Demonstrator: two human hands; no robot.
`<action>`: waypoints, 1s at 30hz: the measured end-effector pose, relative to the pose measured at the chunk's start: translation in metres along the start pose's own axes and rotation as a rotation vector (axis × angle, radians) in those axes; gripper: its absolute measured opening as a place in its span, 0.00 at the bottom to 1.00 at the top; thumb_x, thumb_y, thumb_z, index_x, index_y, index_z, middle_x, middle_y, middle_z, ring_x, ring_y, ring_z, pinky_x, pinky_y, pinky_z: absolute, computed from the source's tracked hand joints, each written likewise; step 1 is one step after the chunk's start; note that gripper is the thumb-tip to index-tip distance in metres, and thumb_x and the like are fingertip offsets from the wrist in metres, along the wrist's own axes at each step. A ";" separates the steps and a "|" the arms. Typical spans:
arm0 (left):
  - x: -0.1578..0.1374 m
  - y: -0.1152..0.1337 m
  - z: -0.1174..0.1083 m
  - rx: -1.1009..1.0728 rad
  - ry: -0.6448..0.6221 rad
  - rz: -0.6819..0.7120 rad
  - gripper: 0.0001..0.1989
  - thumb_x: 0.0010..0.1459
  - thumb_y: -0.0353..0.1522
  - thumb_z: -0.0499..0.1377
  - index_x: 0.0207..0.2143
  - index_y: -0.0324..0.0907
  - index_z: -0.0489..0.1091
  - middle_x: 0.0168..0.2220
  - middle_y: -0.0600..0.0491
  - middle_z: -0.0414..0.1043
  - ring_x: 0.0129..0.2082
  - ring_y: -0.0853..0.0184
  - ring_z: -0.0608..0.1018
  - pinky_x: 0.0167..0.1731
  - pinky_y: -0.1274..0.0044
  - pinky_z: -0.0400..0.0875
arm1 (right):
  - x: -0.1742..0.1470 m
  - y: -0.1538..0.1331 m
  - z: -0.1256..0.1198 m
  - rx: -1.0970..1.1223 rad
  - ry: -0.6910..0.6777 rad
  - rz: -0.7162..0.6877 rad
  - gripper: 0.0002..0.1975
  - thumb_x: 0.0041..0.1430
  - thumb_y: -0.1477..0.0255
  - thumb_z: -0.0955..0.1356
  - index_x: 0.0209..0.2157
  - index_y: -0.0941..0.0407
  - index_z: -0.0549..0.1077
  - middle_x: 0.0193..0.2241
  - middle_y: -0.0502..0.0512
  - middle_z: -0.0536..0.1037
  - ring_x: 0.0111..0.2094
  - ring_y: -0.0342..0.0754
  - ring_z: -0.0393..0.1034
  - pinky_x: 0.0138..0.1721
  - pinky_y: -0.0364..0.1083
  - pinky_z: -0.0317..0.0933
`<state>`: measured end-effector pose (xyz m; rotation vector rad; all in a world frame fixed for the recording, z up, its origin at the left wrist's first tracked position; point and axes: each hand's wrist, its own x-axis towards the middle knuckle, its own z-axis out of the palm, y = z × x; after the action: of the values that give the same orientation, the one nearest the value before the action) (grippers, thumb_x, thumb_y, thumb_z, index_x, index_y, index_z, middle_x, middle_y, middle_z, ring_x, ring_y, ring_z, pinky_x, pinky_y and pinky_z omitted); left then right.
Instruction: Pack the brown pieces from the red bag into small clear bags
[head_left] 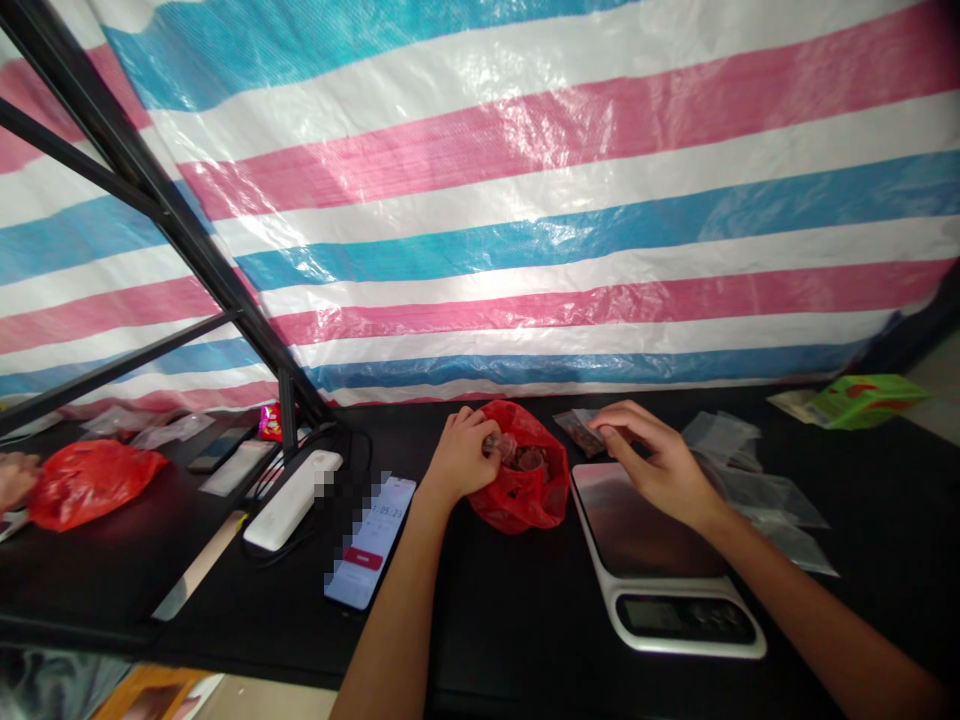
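My left hand (463,458) is at the left rim of an open red plastic bag (517,510), its fingers curled closed over the opening. A small clear, brownish thing shows at those fingertips, too blurred to name. Inside the bag lie several brownish pieces (534,459) that look wrapped in clear plastic. Above the kitchen scale (645,530), my right hand (651,455) has its thumb and fingers pinched together. Just beyond its fingertips is a small clear bag with brown contents (579,432); I cannot tell whether the fingers grip it.
Clear plastic bags (772,490) lie right of the scale, with a green box (870,400) behind. On the left are a phone (371,545), a white power strip (292,500) with black cables, and a metal frame (195,240). Another person's hand (15,480) touches a red bag (94,482).
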<state>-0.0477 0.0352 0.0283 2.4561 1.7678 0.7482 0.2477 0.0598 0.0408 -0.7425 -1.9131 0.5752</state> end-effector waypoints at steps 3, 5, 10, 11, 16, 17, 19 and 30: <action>0.000 0.000 0.000 -0.034 0.003 -0.010 0.08 0.56 0.27 0.62 0.37 0.46 0.77 0.42 0.50 0.77 0.46 0.56 0.72 0.49 0.64 0.67 | 0.000 0.001 -0.002 0.002 -0.002 0.004 0.09 0.74 0.65 0.66 0.44 0.49 0.79 0.42 0.57 0.78 0.41 0.52 0.75 0.37 0.49 0.69; 0.001 -0.001 0.001 -0.069 0.004 -0.020 0.08 0.56 0.26 0.62 0.38 0.45 0.77 0.42 0.50 0.77 0.46 0.56 0.73 0.49 0.64 0.67 | 0.000 0.001 -0.003 -0.001 0.004 0.006 0.09 0.74 0.65 0.66 0.44 0.49 0.79 0.42 0.57 0.78 0.41 0.52 0.75 0.37 0.49 0.69; 0.004 0.000 0.000 -0.313 0.079 -0.040 0.09 0.55 0.25 0.61 0.37 0.44 0.76 0.38 0.52 0.77 0.42 0.59 0.74 0.47 0.67 0.67 | -0.003 0.003 -0.003 -0.065 -0.038 -0.019 0.08 0.73 0.65 0.66 0.45 0.49 0.78 0.42 0.58 0.79 0.41 0.53 0.75 0.37 0.50 0.70; 0.005 0.002 -0.001 -0.385 0.106 -0.045 0.07 0.57 0.26 0.61 0.37 0.44 0.75 0.38 0.52 0.77 0.41 0.59 0.74 0.46 0.68 0.68 | -0.004 0.004 -0.002 -0.081 -0.056 -0.026 0.08 0.73 0.66 0.66 0.46 0.48 0.78 0.44 0.58 0.79 0.42 0.53 0.76 0.38 0.49 0.70; 0.003 0.030 -0.011 -0.651 0.161 -0.047 0.07 0.68 0.36 0.59 0.40 0.43 0.72 0.38 0.52 0.74 0.41 0.61 0.74 0.47 0.70 0.68 | -0.013 0.005 0.003 -0.142 -0.153 -0.029 0.16 0.74 0.67 0.65 0.59 0.43 0.73 0.52 0.58 0.77 0.47 0.53 0.76 0.42 0.49 0.74; 0.002 0.039 -0.012 -0.723 0.120 -0.026 0.08 0.69 0.38 0.58 0.43 0.43 0.71 0.40 0.52 0.74 0.41 0.62 0.74 0.47 0.71 0.68 | -0.014 0.005 0.004 -0.157 -0.161 -0.034 0.18 0.74 0.67 0.65 0.61 0.42 0.71 0.53 0.58 0.77 0.46 0.53 0.76 0.43 0.49 0.74; 0.000 0.056 -0.011 -0.826 0.018 0.017 0.09 0.70 0.40 0.57 0.43 0.43 0.69 0.38 0.52 0.72 0.37 0.65 0.73 0.41 0.73 0.69 | -0.015 0.006 0.005 -0.187 -0.158 -0.060 0.22 0.73 0.67 0.66 0.65 0.40 0.67 0.53 0.58 0.76 0.43 0.52 0.76 0.44 0.50 0.74; -0.005 0.086 0.017 -0.789 -0.183 0.071 0.23 0.57 0.23 0.62 0.54 0.45 0.66 0.44 0.52 0.76 0.38 0.65 0.78 0.39 0.75 0.72 | -0.015 -0.004 0.007 -0.090 -0.108 -0.133 0.06 0.72 0.68 0.67 0.44 0.47 0.77 0.53 0.60 0.74 0.57 0.58 0.71 0.57 0.56 0.67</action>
<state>0.0338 0.0040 0.0366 1.9628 1.0343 0.9517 0.2458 0.0459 0.0308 -0.6465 -2.0822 0.4571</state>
